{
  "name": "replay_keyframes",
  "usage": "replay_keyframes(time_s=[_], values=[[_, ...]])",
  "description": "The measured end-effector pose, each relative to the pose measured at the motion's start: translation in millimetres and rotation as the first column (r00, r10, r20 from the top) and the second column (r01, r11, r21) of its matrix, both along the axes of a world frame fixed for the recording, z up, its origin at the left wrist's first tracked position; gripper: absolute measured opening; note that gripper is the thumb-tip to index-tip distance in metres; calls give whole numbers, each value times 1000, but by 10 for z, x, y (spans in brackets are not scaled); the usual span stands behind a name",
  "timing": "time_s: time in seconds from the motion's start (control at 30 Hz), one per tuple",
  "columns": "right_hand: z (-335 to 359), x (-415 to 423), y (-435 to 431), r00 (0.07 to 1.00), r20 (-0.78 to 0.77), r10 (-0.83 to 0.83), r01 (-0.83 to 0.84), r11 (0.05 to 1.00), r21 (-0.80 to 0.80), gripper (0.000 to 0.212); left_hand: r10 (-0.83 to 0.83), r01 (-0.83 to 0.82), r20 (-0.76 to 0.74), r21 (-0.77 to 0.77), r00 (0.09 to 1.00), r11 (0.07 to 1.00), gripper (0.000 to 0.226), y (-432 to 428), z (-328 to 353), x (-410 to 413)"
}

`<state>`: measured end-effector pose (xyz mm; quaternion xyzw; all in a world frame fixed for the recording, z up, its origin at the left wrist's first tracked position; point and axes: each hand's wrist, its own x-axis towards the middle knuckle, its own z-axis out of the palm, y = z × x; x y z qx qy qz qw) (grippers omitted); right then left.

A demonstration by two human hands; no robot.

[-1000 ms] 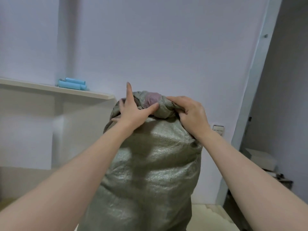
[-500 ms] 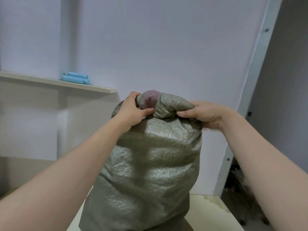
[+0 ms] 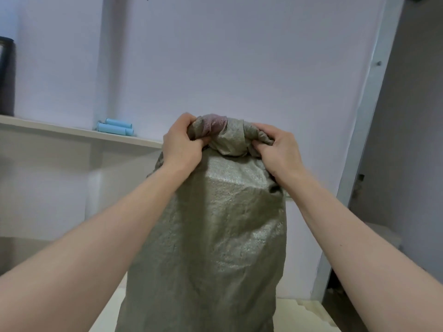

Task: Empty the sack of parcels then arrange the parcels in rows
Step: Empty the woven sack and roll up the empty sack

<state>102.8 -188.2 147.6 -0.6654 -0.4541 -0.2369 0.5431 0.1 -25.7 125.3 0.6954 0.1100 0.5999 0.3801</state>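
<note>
A tall grey-green woven sack (image 3: 211, 236) stands upright in front of me, full and bulging. Its mouth is rolled into a thick bundle at the top, with a pinkish patch in the middle. My left hand (image 3: 182, 144) grips the left end of that roll, fingers curled into the fabric. At the right end of the roll, my right hand (image 3: 278, 152) grips the fabric the same way. The parcels are hidden inside the sack.
A pale shelf (image 3: 72, 133) runs along the left wall with light blue cylinders (image 3: 115, 127) on it. A dark object (image 3: 7, 75) stands at the shelf's far left. A pale floor mat (image 3: 302, 315) lies under the sack. A doorway frame (image 3: 359, 140) rises on the right.
Both hands have closed round the rolled top of the sack. The left went from lying on it with a raised finger to gripping it; the right shifted to the roll's right end.
</note>
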Motion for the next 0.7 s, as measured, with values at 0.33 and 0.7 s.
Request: replay_keyframes(time_s=[0.33, 0.7], values=[[-182, 284, 158, 999, 6, -41, 42, 979, -201, 36, 96, -101, -216, -12, 972, 995, 26, 199, -216, 205], [275, 173, 196, 957, 250, -144, 132, 989, 62, 49, 175, -175, -4, -10, 985, 984, 24, 127, 389, 163]])
